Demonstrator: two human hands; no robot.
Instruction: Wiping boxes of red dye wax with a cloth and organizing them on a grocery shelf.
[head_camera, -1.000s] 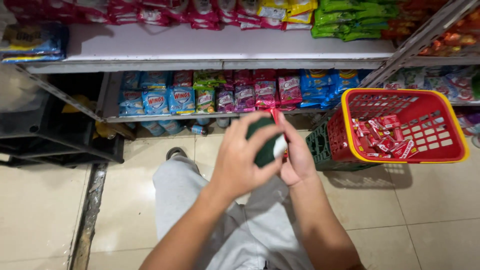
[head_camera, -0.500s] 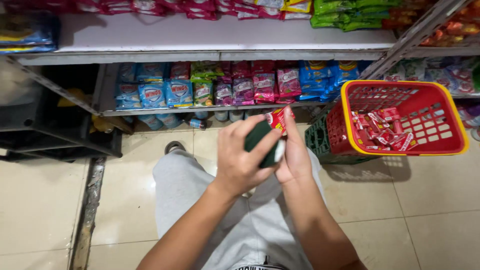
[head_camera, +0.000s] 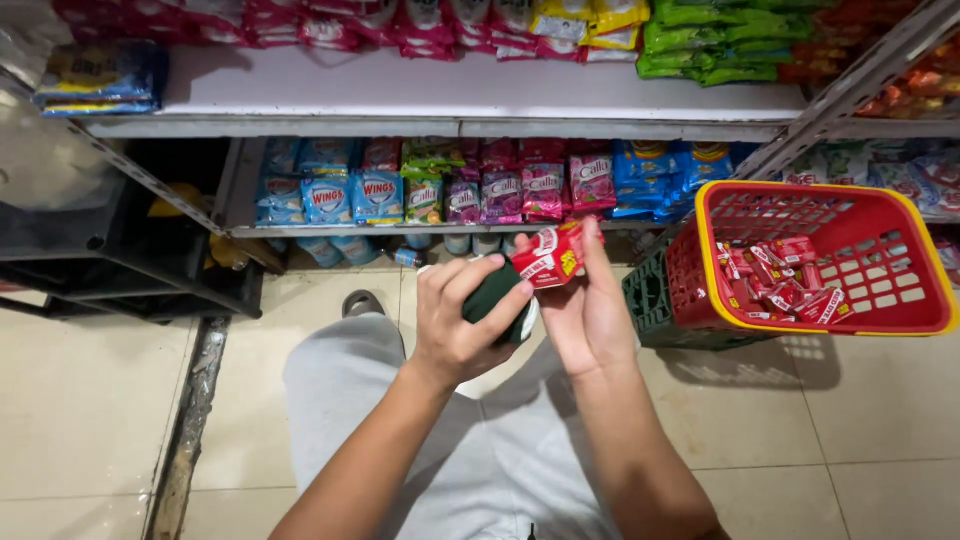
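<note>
My left hand (head_camera: 455, 325) is closed in a firm grip around a dark green device (head_camera: 492, 297), fingers wrapped over its top so most of it is hidden. My right hand (head_camera: 590, 315) sits just beside it, palm turned toward me, thumb and forefinger pinching a small red sachet (head_camera: 548, 257) that stands above the green device and touches its upper edge. Both hands hover over my lap, above grey trousers (head_camera: 480, 450) and the pale tiled floor (head_camera: 80, 420).

To the right, near my right hand but apart from it, a red basket with a yellow rim (head_camera: 900, 250) holds a heap of similar red sachets (head_camera: 780, 285) toward its left side. It rests on a dark green crate (head_camera: 650, 305).

Ahead, the lower shelf (head_camera: 330, 230) carries a row of blue, green, purple and pink packets along its front edge. The white upper shelf (head_camera: 450, 85) has red, yellow and green packets lined at its back.
</note>
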